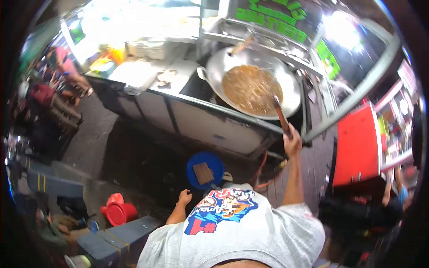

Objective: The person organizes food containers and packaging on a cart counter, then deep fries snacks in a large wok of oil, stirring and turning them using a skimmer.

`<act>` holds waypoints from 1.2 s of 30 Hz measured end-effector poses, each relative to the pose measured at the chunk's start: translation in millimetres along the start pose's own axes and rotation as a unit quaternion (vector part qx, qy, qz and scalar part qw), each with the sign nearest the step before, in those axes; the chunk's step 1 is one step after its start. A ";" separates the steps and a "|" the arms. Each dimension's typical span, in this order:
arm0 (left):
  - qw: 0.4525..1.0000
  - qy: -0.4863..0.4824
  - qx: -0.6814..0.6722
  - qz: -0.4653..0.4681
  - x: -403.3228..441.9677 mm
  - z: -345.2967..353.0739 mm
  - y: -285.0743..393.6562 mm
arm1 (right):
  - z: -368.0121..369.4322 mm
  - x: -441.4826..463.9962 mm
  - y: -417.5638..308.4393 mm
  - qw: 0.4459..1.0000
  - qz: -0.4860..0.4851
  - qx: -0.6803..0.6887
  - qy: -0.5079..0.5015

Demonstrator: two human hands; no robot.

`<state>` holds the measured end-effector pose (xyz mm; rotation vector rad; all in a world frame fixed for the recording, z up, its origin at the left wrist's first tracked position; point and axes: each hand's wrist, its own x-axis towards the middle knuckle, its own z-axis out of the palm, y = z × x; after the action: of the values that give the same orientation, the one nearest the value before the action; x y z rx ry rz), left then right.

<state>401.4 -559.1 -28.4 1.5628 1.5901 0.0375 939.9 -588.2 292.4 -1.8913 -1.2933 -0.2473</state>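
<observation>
A large metal wok (290, 87) sits at the right end of the food stall, with bubbling brown oil and food (250, 87) inside. My right hand (292, 142) is wrapped round the wooden handle of a utensil (281, 115), whose far end reaches into the oil at the wok's near right side. A second wooden handle (241, 45) leans over the wok's back rim. My left hand (185, 196) hangs low by my side, its fingers curled; whether anything is in it is too small to tell. Nearest to it is a blue bucket (216, 166) with a brown piece of cardboard on it.
The stall counter (134, 73) runs left from the wok. A red container (120, 213) and grey benches (114, 239) are at the lower left. People (58, 89) are at the far left. A red cabinet (355, 147) stands on the right, with another person's arm (388, 190) below it.
</observation>
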 end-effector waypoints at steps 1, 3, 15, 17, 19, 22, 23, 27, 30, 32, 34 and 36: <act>0.999 -0.025 0.024 -0.026 -12.1 -8.5 3.9 | -17.5 10.9 -2.4 0.997 0.023 -0.059 -0.039; 0.998 -0.029 0.037 -0.049 -22.7 -11.3 -4.0 | -47.4 34.7 7.6 0.975 0.060 -0.182 -0.112; 0.991 0.080 -0.070 -0.076 -38.6 13.9 -4.2 | -7.0 129.4 41.4 0.795 -0.057 -0.393 -0.459; 0.990 0.066 -0.085 -0.092 -33.0 22.8 -9.4 | 14.5 115.4 28.0 0.804 -0.072 -0.375 -0.457; 0.988 0.059 -0.098 -0.105 -32.9 27.0 -11.0 | 40.0 109.0 22.5 0.823 -0.016 -0.355 -0.443; 0.988 0.064 -0.101 -0.096 -25.7 36.6 -17.4 | 69.6 115.4 21.4 0.828 0.025 -0.350 -0.437; 0.989 0.094 -0.082 -0.085 -18.3 48.6 -28.3 | 72.2 120.2 17.1 0.845 0.049 -0.319 -0.427; 0.982 0.096 -0.123 -0.109 -30.6 18.5 35.8 | 122.7 133.2 63.5 0.896 0.109 -0.253 -0.349; 0.976 0.120 -0.150 -0.101 -23.0 16.3 50.3 | 168.7 151.5 96.6 0.882 0.179 -0.231 -0.371; 0.970 0.110 -0.178 -0.128 -21.0 11.9 61.6 | 178.2 147.2 101.1 0.910 0.043 -0.255 -0.323; 0.963 0.102 -0.205 -0.141 -15.2 10.7 63.4 | 204.9 154.2 119.9 0.894 -0.013 -0.297 -0.335; 0.964 0.104 -0.197 -0.147 -17.1 8.3 67.2 | 210.7 168.0 115.9 0.909 0.102 -0.266 -0.305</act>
<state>456.4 -563.6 14.3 1.0324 1.8317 0.3440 1057.8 -339.5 191.1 -2.6976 -1.5098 0.1378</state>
